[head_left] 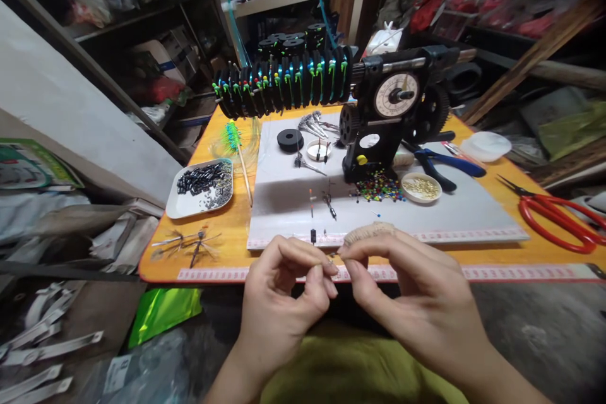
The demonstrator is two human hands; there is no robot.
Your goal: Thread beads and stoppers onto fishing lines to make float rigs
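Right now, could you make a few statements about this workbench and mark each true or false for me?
1. Red-handled scissors lie at the right of the table. True.
2. The left hand and right hand are far apart. False: they nearly meet.
3. The black machine has a round dial. True.
4. The pliers have yellow handles. False: the pliers' handles are blue and black.
5. The white tray holds dark pieces. True.

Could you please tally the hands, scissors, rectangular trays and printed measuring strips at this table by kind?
Bare hands: 2 (left hand, right hand)
Red-handled metal scissors: 1
White rectangular tray: 1
Pink-and-white measuring strips: 2 (board-edge strip, table-edge strip)
Total: 6
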